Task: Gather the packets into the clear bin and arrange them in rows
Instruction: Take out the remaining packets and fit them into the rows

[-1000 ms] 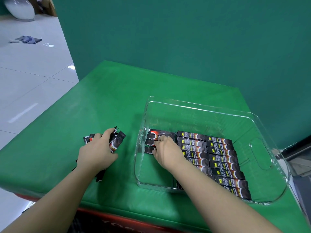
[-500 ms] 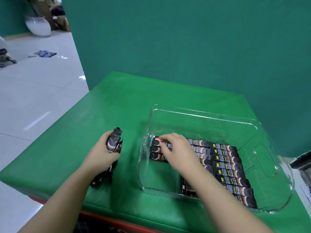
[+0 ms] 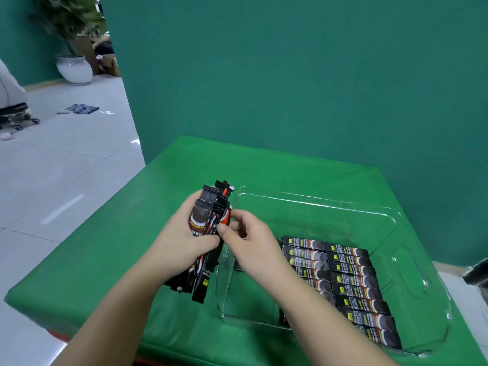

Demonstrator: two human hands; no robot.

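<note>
Hands have met left of the clear bin (image 3: 390,220): my left hand (image 3: 179,241) now lifts the bundle of packets (image 3: 208,233) off the desk (image 3: 111,244), and my right hand (image 3: 250,239) has left the rows (image 3: 351,281) to pinch one.

The right hand (image 3: 252,240) and forearm cover the near-left rows of packets (image 3: 351,281) in the bin (image 3: 412,262). Packet print is illegible. Both forearms are cut off by the bottom edge.

The left hand (image 3: 182,240) grips a bundle of packets (image 3: 204,241) beside the clear bin (image 3: 412,262); the right hand (image 3: 253,241) pinches one packet from it.
</note>
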